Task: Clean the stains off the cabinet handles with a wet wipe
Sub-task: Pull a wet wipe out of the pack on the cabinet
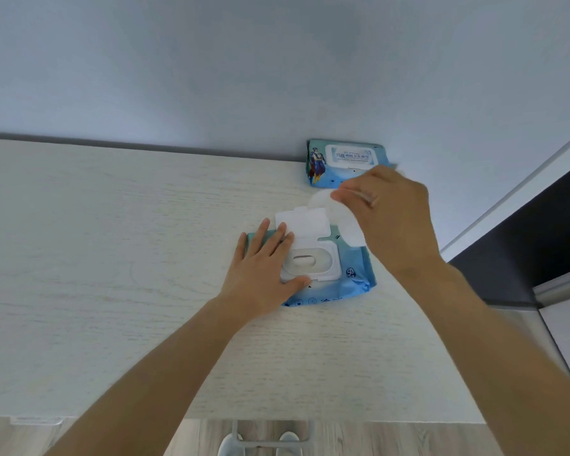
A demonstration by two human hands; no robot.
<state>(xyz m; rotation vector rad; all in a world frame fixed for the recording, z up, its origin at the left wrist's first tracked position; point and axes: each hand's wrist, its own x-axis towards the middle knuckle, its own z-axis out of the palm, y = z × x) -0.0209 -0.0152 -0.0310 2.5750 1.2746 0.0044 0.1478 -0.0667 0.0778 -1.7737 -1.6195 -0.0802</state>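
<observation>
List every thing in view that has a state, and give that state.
Near wipe pack: lid flipped open, lying flat on the cabinet top.
Far wipe pack: lid shut, against the wall.
Wet wipe: pulled out, hanging from the right hand.
Left hand: flat, pressing the near pack.
Right hand: pinching the wipe.

The counter is pale wood grain with a matt finish. Both wipe packs, near and far, are glossy blue plastic film with smooth white plastic lids. The wipe looks like soft white cloth.
</observation>
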